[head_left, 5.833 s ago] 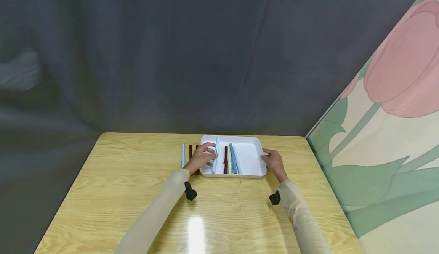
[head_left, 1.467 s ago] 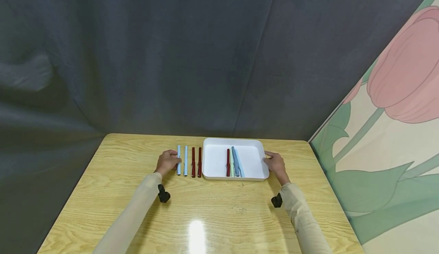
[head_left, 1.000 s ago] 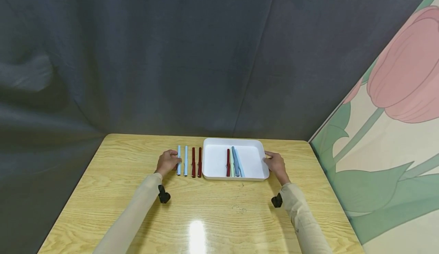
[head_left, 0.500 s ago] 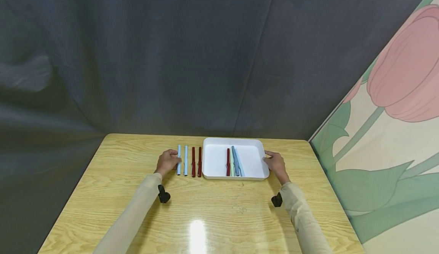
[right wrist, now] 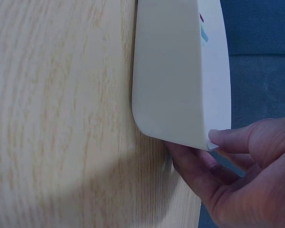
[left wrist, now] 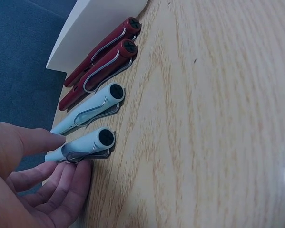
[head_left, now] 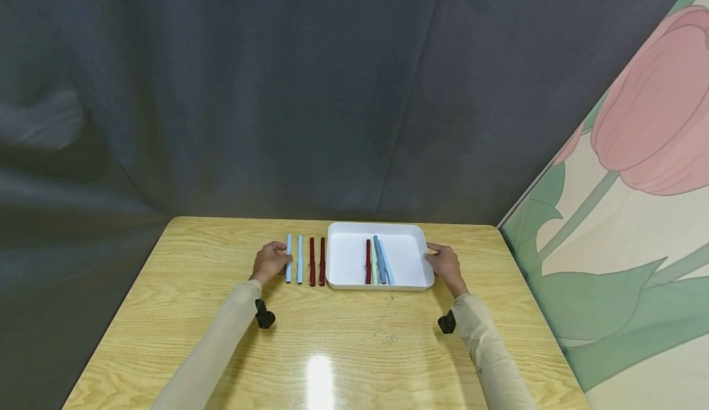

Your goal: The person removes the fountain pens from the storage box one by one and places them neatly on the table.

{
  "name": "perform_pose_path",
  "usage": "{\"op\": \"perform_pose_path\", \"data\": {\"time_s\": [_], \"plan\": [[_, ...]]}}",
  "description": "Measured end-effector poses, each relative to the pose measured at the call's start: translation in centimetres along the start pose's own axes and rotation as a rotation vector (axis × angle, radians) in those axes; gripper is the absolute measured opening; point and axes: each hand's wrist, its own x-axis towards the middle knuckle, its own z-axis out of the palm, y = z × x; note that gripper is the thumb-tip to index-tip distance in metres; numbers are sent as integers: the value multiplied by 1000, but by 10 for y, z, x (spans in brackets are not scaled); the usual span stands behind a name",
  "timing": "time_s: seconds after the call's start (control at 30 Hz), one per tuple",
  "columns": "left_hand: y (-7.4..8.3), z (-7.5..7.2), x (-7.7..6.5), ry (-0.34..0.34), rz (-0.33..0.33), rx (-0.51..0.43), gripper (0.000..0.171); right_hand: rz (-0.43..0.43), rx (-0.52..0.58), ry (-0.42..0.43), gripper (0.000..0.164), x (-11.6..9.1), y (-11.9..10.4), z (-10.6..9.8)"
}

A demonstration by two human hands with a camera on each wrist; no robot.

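Note:
My left hand [head_left: 269, 261] pinches a light-blue pen [left wrist: 87, 145] with a wire clip, lying on the table at the left end of a row. Thumb and fingers sit on either side of its barrel. Just right of it, a second light-blue pen [head_left: 300, 260] lies parallel, followed by two dark-red pens [head_left: 312, 262]. The white tray [head_left: 407, 274] stands beside them, and my right hand [head_left: 445, 263] grips its right end, thumb over the rim and fingers outside below. Inside the tray lie a red pen [head_left: 368, 262], a pale-green pen [head_left: 374, 265], a grey-blue pen [head_left: 380, 259] and a light-blue pen.
The wooden table [head_left: 354, 348] ends at a dark curtain [head_left: 310, 120] just behind the tray. A wall panel with a tulip print [head_left: 637, 213] rises along the right side. Black wrist cameras [head_left: 264, 314] sit at both cuffs.
Nearly six seconds ago my left hand held a light-blue pen over the tray; that hand then moved left, and the pen now lies at the row's left end. Over the last second and a half, both hands stay still.

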Motion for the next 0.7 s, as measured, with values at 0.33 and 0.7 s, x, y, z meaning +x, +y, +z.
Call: {"op": "perform_pose_path", "data": {"time_s": [0.33,0.7], "plan": [[1,2,1,9,-23,5,39,-3,-4,-6,42,1,1,-1],[0,0,1,42,16,70,36,0,-6,1,42,0,0,-1]]}}
